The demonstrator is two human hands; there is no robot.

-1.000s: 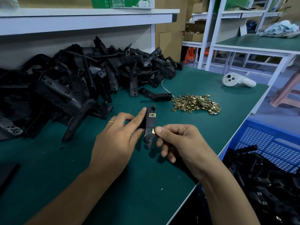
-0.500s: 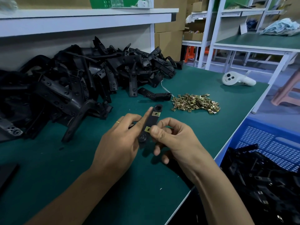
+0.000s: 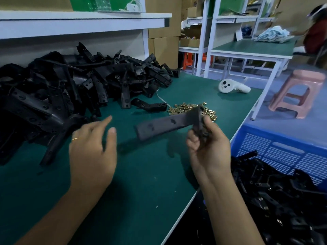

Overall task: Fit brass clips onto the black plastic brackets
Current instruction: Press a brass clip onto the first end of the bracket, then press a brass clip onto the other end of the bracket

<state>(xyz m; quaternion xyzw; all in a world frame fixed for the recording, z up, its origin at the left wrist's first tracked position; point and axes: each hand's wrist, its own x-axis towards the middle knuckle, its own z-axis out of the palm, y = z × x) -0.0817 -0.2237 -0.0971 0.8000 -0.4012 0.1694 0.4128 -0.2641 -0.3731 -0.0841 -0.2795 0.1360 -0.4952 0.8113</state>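
Note:
My right hand grips a black plastic bracket by its short bent end and holds it above the green table; the long arm points left and is motion-blurred. My left hand hovers to the left of it with fingers spread and relaxed, holding nothing. A small pile of brass clips lies on the mat just behind the bracket. A big heap of black brackets fills the table's back left.
A blue mesh crate with clipped brackets stands at the right, below the table edge. A white controller lies at the far right of the green mat. A pink stool and another bench stand beyond.
My left hand has let go of the bracket and drawn back to the left. My right hand has swung the bracket up and toward the right. The camera has turned right.

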